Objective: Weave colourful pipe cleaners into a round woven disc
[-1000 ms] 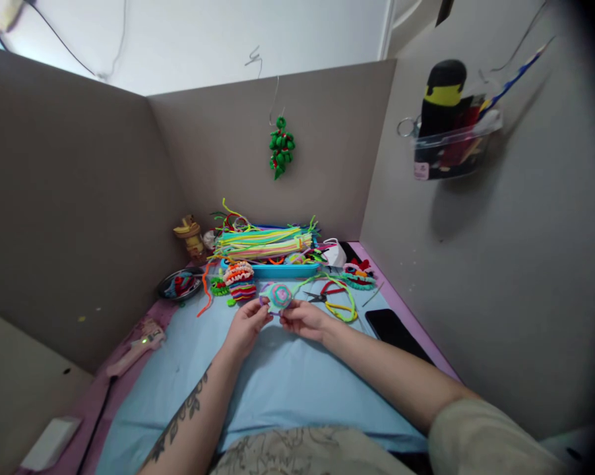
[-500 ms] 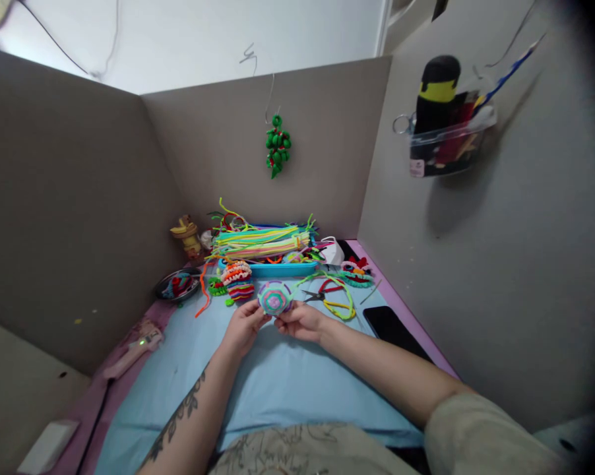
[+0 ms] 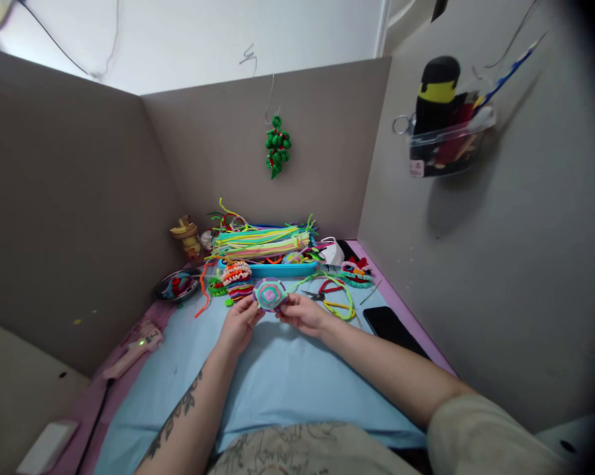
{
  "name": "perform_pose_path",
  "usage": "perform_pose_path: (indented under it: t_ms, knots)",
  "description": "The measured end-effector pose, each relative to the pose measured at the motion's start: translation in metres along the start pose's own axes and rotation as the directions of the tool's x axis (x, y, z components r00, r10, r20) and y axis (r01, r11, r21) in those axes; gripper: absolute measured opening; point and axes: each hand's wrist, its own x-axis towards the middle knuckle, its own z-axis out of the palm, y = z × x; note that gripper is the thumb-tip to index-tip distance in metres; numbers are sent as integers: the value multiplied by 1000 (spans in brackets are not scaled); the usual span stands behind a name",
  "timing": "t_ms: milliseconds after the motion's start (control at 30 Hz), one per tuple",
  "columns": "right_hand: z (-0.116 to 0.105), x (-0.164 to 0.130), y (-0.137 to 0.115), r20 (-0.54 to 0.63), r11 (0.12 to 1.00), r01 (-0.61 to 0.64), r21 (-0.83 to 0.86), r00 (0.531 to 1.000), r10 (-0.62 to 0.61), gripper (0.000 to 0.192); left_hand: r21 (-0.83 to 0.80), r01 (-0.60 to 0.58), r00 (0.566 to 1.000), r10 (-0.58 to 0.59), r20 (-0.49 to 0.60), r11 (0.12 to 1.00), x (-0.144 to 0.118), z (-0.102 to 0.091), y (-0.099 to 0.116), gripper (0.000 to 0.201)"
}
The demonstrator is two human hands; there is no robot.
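Woven disc lifted just above blue mat, face toward camera for viewing; left hand and right hand pinch opposite edges, keeping centre unobstructed

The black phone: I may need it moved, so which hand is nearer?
Right. The right hand sits just left of the phone; the left hand is farther left, past the woven disc both hold.

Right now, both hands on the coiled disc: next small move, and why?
Probably turn the disc a little between the fingertips. The left hand and right hand pinch it at opposite edges above the blue mat, face tipped toward the camera, with no free strand end visible.
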Motion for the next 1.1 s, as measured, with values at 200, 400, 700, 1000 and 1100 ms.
perform_pose_path:
  t_ms: [200,400,700,1000,1100]
  knots:
    - [0,5,6,-116,996,17,93,993,-6,27,-46,23,1000,-24,-20,999,-2,3,-3,29]
    - [-2,6,6,-111,979,11,204,994,12,24,-55,70,997,-68,40,996,-3,5,-7,30]
    - [4,4,6,-62,989,27,145,998,-18,18,46,-23,999,21,23,999,-3,9,-14,23]
    - [-5,5,-4,-93,969,39,243,996,-17,12,63,34,998,-38,56,997,-7,12,-7,39]
    - [-7,3,-11,-78,985,-58,164,994,72,12,-32,65,990,-60,128,997,-7,10,2,62]
